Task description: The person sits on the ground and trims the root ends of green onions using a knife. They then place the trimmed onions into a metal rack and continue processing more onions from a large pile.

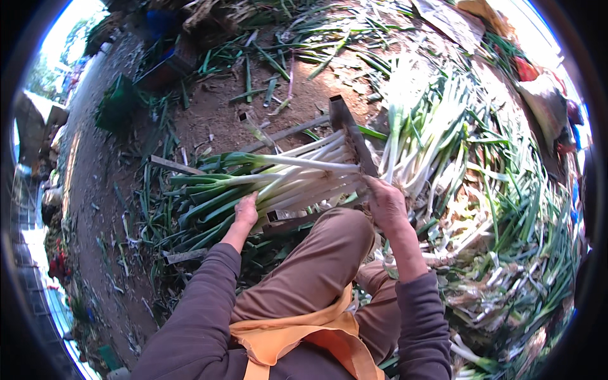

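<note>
A bundle of long green onions lies across a low metal frame, white root ends against its upright plate and green leaves to the left. My left hand rests at the near edge of the bundle where white stalks turn green; whether its fingers grip any stalk is unclear. At the root ends, beside the plate's lower end, is my right hand, its fingers curled; what they hold is hidden. Just right of the frame a large heap of green onions lies on the ground.
Loose leaves and trimmings cover the ground at the right. Cut green leaves are scattered on the soil beyond the frame. A dark green container stands at the upper left. My bent knee is close to the frame.
</note>
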`<state>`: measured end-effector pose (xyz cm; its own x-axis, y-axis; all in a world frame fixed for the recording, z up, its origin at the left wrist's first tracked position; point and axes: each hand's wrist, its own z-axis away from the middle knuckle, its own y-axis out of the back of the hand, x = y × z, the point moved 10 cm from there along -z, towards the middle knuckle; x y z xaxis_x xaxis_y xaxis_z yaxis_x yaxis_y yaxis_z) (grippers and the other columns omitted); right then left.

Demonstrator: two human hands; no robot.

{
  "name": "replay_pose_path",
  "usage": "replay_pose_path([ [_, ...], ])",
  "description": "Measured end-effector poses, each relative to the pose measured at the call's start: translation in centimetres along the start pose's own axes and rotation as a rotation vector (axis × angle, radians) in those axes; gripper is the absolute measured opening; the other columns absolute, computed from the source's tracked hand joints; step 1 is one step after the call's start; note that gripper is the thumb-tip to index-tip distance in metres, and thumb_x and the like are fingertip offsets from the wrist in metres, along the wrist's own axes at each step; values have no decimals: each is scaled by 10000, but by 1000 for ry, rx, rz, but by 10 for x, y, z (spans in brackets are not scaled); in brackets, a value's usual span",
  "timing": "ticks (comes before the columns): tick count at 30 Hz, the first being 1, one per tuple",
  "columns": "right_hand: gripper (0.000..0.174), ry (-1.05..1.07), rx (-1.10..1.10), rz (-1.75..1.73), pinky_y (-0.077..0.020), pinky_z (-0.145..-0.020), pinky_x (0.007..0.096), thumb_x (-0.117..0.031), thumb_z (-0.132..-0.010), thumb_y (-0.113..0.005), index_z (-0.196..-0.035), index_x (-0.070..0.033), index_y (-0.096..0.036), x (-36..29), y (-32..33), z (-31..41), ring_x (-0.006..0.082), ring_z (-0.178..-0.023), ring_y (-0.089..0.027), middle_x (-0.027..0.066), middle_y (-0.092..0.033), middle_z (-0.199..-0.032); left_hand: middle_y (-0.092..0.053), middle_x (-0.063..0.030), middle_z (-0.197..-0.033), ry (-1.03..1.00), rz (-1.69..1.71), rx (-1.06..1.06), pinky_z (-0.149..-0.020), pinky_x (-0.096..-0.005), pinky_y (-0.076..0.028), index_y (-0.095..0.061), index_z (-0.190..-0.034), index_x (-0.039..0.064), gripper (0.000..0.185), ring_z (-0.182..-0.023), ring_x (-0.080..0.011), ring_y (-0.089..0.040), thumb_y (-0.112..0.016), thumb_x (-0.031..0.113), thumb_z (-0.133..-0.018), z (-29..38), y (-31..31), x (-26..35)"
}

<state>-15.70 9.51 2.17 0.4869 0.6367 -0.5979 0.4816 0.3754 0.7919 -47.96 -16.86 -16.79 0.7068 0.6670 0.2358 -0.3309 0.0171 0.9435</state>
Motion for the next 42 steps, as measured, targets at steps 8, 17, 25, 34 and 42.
replay_pose_path([
  [8, 232, -38, -583, 498, -489, -908, 385, -116, -786, -646, -1013, -121, -689, 7, -143, -69, 260, -1080, -596, 96, -671, -1069, -594, -141, -1260, 174, 26, -96, -997, -484, -423, -536, -1319, 156, 500, -1223, -314, -525, -551, 80, -825, 18, -2, 9],
  [17, 191, 434, -448, 190, -476, -770, 457, -159, -812, -603, -930, -11, -633, -228, 40, -29, 381, -855, -604, 183, -627, -854, -627, -182, -1086, 273, 2268, -56, -831, -427, -546, -590, -1122, 33, 468, -1020, -348, -631, -735, 371, -833, 32, 59, 95],
  [25, 259, 321, -143, 635, -462, -685, 419, 36, -713, -646, -969, 28, -676, -349, 303, 189, 314, -761, -620, 151, -649, -854, -641, -112, -1082, -92, 3017, 66, -1023, -538, -426, -598, -1164, 87, 471, -1111, -355, -569, -758, 338, -799, 69, 159, 125],
  [34, 205, -257, 232, 924, -449, -816, 428, 78, -699, -600, -849, -31, -688, -189, 328, 249, 331, -889, -593, 131, -635, -827, -689, -147, -1023, -404, 2775, 154, -915, -448, -499, -634, -1111, 14, 340, -952, -303, -655, -606, 280, -901, 107, 244, 17],
  [42, 203, -36, -269, 597, -473, -820, 441, -78, -701, -692, -903, -71, -690, -163, 103, 111, 324, -888, -616, 120, -628, -841, -686, -116, -934, -320, 2378, 627, -829, -434, -510, -653, -1001, 29, 307, -861, -282, -649, -634, 308, -871, 137, 319, -208],
])
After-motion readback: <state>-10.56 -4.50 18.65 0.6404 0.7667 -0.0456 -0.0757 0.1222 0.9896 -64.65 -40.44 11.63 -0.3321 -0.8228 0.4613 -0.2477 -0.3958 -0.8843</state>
